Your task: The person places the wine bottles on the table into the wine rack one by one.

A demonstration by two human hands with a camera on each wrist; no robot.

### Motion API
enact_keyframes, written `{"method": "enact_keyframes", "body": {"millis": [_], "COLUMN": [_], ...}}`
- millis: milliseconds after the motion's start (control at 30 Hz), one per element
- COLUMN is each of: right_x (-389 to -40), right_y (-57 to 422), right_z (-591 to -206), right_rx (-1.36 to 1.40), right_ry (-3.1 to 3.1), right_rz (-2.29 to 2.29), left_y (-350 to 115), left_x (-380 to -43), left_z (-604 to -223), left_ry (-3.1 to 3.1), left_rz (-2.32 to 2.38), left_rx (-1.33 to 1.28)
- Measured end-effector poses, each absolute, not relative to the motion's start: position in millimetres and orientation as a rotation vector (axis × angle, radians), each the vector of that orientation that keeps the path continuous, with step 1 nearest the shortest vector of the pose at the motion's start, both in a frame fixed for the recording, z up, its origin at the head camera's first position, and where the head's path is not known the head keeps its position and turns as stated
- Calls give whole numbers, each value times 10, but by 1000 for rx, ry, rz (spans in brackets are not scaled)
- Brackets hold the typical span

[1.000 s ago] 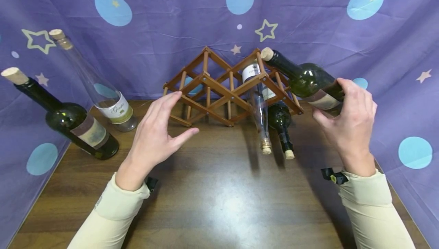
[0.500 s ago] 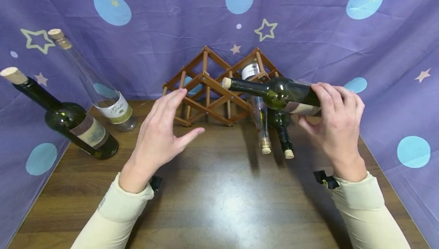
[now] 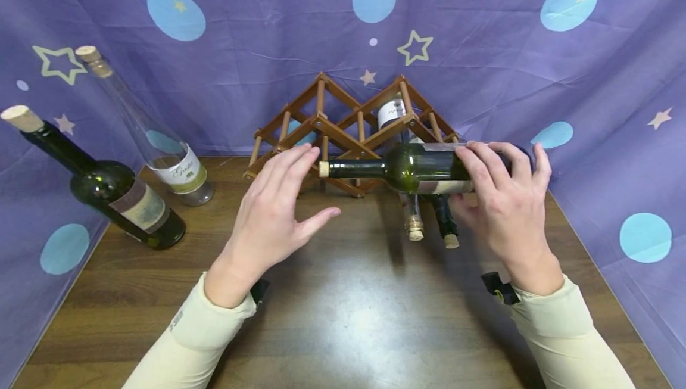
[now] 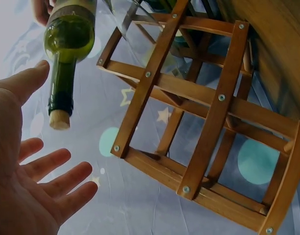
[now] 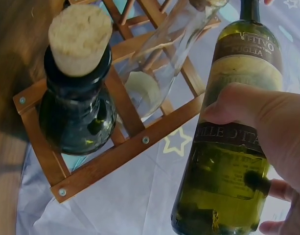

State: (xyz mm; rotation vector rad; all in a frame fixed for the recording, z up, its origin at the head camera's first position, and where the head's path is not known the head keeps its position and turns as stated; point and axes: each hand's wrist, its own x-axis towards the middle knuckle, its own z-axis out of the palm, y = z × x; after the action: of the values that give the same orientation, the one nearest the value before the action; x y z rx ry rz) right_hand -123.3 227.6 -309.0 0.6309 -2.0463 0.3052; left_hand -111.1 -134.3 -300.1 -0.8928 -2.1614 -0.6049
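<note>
My right hand (image 3: 509, 210) grips a corked green wine bottle (image 3: 407, 167) round its labelled body. The bottle lies sideways in front of the wooden wine rack (image 3: 321, 121), its neck pointing left. In the right wrist view the thumb presses over the label of that wine bottle (image 5: 242, 73). My left hand (image 3: 268, 216) has its fingers straight and thumb apart, close to the cork and holding nothing. In the left wrist view the cork (image 4: 59, 119) is near the open palm. Two bottles sit in the rack's right side, neck toward me: a clear bottle (image 3: 411, 216) and a dark bottle (image 3: 445, 222).
At the left of the wooden table (image 3: 321, 317) stand a dark green corked bottle (image 3: 134, 198) and a clear bottle (image 3: 179, 168) with a white label. A purple cloth (image 3: 257, 19) with stars and blue spots hangs behind the rack.
My right hand has brought the green wine bottle left and turned it from slanted to level, in front of the rack. The left hand has shifted slightly right, toward the bottle's neck.
</note>
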Motion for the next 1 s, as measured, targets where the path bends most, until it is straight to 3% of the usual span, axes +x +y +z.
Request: {"method": "enact_keyframes", "body": {"millis": [1000], "right_x": [-1035], "right_y": [1931], "right_z": [-3094], "right_rx": [815], "right_ry": [-1999], "right_rz": [169], "left_y": [-1065], "left_x": [-1040], "left_z": [-3179], "left_ry": [-2331], "left_rz": [-427], "left_rx": [-963]}}
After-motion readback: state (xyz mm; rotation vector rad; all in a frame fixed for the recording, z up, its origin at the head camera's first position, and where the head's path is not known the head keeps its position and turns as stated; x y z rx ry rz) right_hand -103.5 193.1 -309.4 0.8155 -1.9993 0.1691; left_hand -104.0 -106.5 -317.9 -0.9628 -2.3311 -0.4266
